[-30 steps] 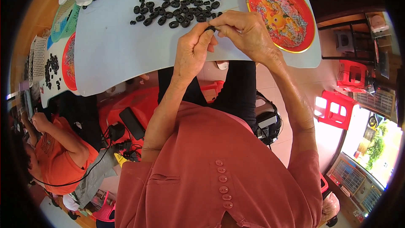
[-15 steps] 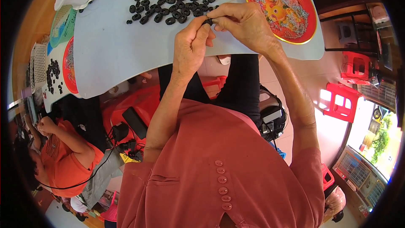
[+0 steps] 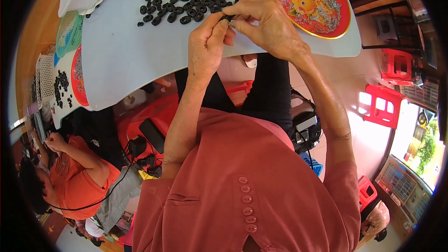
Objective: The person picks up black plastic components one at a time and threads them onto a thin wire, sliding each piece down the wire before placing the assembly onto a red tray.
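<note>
The left hand (image 3: 205, 46) pinches a black piece (image 3: 227, 17); the right hand (image 3: 270, 23) meets it, grip hard to tell. Seemingly mid-fitting, it wants careful lining-up next.

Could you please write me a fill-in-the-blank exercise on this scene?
The left hand and right hand meet at a small part coloured ____.
The tray nearer the right hand lies on the ____ side of the table.
The loose parts lie to the ____ of that tray.
Visible buttons on the shirt number ____.

Missing words: black; right; left; six.
</note>
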Demonstrator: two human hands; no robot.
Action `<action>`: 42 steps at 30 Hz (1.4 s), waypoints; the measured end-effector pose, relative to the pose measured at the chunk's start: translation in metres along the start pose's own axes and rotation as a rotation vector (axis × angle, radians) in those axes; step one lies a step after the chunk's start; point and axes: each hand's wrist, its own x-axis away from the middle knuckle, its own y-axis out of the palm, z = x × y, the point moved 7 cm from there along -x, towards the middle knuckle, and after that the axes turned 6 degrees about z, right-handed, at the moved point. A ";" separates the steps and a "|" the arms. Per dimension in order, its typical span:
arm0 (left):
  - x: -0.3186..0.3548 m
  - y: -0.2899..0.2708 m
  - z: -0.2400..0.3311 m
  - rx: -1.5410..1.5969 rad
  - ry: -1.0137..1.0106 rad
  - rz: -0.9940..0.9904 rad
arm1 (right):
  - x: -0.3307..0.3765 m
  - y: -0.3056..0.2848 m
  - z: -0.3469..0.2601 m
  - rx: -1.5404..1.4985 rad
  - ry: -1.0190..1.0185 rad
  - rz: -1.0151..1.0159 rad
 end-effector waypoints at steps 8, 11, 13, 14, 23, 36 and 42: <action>-0.001 -0.003 -0.005 0.109 -0.014 0.043 | 0.014 0.012 -0.004 -0.020 -0.118 0.138; -0.003 -0.005 -0.010 0.179 -0.042 0.062 | 0.017 0.013 -0.006 0.024 -0.201 0.224; -0.004 -0.006 -0.012 0.211 -0.056 0.063 | 0.016 0.013 -0.010 0.087 -0.261 0.254; -0.004 -0.006 -0.013 0.215 -0.079 0.071 | 0.016 0.014 -0.013 0.133 -0.293 0.241; -0.005 -0.005 -0.015 0.273 -0.122 0.055 | 0.018 0.021 -0.021 0.410 -0.515 0.161; -0.012 -0.003 -0.023 0.470 -0.274 -0.029 | 0.003 0.028 -0.018 0.494 -0.505 0.157; -0.017 -0.005 -0.023 0.521 -0.298 -0.152 | 0.000 0.029 -0.022 0.414 -0.528 0.197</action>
